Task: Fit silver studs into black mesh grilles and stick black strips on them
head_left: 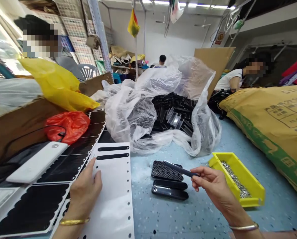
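Note:
My left hand [85, 186] rests on a white backing sheet [113, 199], its thumb apart from its stretched fingers. Two black adhesive strips [113, 148] lie across the top of that sheet, just beyond the fingertips. A slim dark strip [179, 168] is pinched by one end between the thumb and fingers of my right hand [209, 182]. Its free end points left, over two black perforated pieces [160, 171] lying side by side. Nearer to me are two smooth, rounded black pieces [170, 192], the closest one glossy.
A clear plastic bag [125, 116] full of black parts [173, 113] stands behind. At right are a yellow bin [253, 186] of small metal pieces and a large yellow sack [275, 122]. Black sticker sheets [34, 209], a white device [38, 162] and a red bag [68, 127] lie left. Several people sit beyond.

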`<state>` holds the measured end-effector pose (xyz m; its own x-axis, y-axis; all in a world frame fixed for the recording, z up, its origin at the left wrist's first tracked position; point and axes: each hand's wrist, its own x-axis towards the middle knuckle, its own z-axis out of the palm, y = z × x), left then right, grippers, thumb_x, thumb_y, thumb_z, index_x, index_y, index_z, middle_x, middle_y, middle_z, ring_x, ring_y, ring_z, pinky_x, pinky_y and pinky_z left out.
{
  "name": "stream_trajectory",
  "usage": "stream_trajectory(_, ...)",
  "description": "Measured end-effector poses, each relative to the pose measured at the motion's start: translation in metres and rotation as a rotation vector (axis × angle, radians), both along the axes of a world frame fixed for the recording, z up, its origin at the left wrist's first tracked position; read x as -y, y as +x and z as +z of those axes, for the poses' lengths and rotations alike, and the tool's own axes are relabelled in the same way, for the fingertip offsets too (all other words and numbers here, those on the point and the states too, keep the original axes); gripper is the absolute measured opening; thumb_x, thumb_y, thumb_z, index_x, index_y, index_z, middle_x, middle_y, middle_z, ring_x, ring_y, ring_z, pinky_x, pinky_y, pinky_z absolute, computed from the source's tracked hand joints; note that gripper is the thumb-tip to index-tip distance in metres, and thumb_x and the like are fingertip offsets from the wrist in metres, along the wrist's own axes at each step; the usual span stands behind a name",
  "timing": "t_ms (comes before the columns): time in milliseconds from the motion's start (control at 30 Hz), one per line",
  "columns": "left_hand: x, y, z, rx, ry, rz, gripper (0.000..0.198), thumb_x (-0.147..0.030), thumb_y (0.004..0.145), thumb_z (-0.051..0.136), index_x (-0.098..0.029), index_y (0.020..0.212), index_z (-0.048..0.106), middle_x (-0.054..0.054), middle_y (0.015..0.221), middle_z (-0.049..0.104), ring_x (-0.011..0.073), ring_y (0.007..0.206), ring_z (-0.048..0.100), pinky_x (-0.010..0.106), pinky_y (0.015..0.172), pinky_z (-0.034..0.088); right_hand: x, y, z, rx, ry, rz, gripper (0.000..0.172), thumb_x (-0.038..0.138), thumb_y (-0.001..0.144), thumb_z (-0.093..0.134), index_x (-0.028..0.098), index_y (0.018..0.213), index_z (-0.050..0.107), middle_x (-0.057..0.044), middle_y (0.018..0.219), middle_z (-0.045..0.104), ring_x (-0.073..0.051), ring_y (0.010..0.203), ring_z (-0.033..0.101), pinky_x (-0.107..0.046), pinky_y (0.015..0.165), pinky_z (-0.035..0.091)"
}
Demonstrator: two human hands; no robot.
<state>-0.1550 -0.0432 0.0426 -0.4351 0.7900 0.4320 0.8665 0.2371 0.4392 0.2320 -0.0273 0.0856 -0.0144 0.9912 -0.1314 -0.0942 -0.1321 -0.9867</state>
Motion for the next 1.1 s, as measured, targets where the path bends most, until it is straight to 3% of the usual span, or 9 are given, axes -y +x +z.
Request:
stream_trajectory(200, -0.019, 0.039, 0.023, -0.254, 0.183, -0.178, 0.045, -0.027, 0.085, 0.051, -0.011, 0.128, 0.054, 0.022, 0.140, 0.047, 0.0382, 0.131, 0.041, 0.048, 0.102, 0.035, -0.009, 0.012, -0.010, -0.016, -0.051, -0.049, 0.026, 0.032, 0.055, 0.086, 0.015, 0.070, 0.074, -0.004, 0.056, 0.066, -0.015, 0.051, 0.058, -0.027, 0.047, 0.045)
stream_trajectory(300, -0.026, 0.039, 0.021, -0.282, 0.160, -0.382, 0.041, -0.025, 0.085, 0.053, -0.016, 0.124, 0.058, 0.016, 0.139, 0.051, 0.0375, 0.132, 0.040, 0.050, 0.104, 0.034, -0.011, 0.013, -0.019, -0.092, -0.081, -0.120, 0.027, 0.031, 0.052, 0.087, 0.014, 0.070, 0.074, -0.004, 0.060, 0.068, -0.016, 0.054, 0.061, -0.028, 0.052, 0.047)
stream_trajectory(400, -0.021, 0.024, 0.005, -0.293, 0.065, -0.745, 0.033, -0.029, 0.083, 0.058, -0.026, 0.115, 0.065, 0.008, 0.127, 0.063, 0.0321, 0.123, 0.052, 0.044, 0.102, 0.038, -0.011, 0.013, -0.029, -0.160, -0.113, -0.146, 0.027, 0.030, 0.052, 0.087, 0.015, 0.071, 0.074, -0.005, 0.063, 0.069, -0.018, 0.060, 0.064, -0.028, 0.056, 0.049)
stream_trajectory(467, -0.012, 0.013, -0.007, -0.288, -0.024, -0.891, 0.028, -0.033, 0.080, 0.062, -0.029, 0.107, 0.069, 0.005, 0.116, 0.070, 0.0291, 0.112, 0.061, 0.040, 0.098, 0.043, -0.010, 0.011, -0.034, -0.174, -0.127, -0.132, 0.026, 0.029, 0.054, 0.087, 0.014, 0.071, 0.074, -0.005, 0.065, 0.070, -0.019, 0.063, 0.065, -0.029, 0.058, 0.050)
stream_trajectory(567, 0.001, 0.014, -0.013, -0.179, -0.113, -0.857, 0.024, -0.035, 0.079, 0.064, -0.027, 0.100, 0.071, 0.006, 0.103, 0.074, 0.0274, 0.102, 0.066, 0.036, 0.091, 0.048, -0.006, 0.006, -0.036, -0.163, -0.156, -0.095, 0.025, 0.029, 0.055, 0.086, 0.014, 0.071, 0.073, -0.006, 0.065, 0.071, -0.019, 0.063, 0.066, -0.028, 0.057, 0.050)
stream_trajectory(667, 0.003, 0.044, -0.006, 0.059, -0.216, -0.835, 0.026, -0.033, 0.081, 0.061, -0.026, 0.104, 0.070, 0.006, 0.102, 0.074, 0.0243, 0.093, 0.068, 0.033, 0.084, 0.051, -0.002, 0.001, -0.038, -0.152, -0.175, -0.064, 0.025, 0.029, 0.054, 0.086, 0.014, 0.070, 0.074, -0.006, 0.063, 0.071, -0.018, 0.060, 0.065, -0.027, 0.056, 0.049)
stream_trajectory(867, -0.032, 0.112, 0.004, 0.497, -0.427, -0.788, 0.014, -0.024, 0.073, 0.059, -0.020, 0.079, 0.072, 0.003, 0.060, 0.068, 0.0176, 0.054, 0.061, 0.026, 0.053, 0.044, 0.003, 0.000, -0.044, -0.117, -0.162, -0.037, 0.021, 0.027, 0.056, 0.085, 0.015, 0.070, 0.075, -0.004, 0.063, 0.069, -0.015, 0.057, 0.061, -0.026, 0.057, 0.048)
stream_trajectory(1000, -0.048, 0.121, -0.003, 0.725, -0.461, -0.736, 0.010, -0.021, 0.065, 0.063, -0.018, 0.072, 0.068, 0.000, 0.057, 0.064, 0.0161, 0.054, 0.058, 0.024, 0.052, 0.043, -0.001, 0.001, -0.039, -0.103, -0.154, -0.068, 0.021, 0.027, 0.055, 0.085, 0.015, 0.068, 0.075, -0.004, 0.061, 0.069, -0.015, 0.057, 0.061, -0.025, 0.055, 0.046)
stream_trajectory(1100, -0.049, 0.121, -0.008, 0.699, -0.430, -0.737, 0.020, -0.019, 0.064, 0.065, -0.017, 0.082, 0.073, 0.000, 0.057, 0.065, 0.0152, 0.053, 0.058, 0.025, 0.054, 0.043, -0.005, 0.000, -0.033, -0.087, -0.136, -0.079, 0.021, 0.026, 0.055, 0.084, 0.015, 0.069, 0.074, -0.003, 0.061, 0.067, -0.013, 0.054, 0.059, -0.023, 0.050, 0.042)
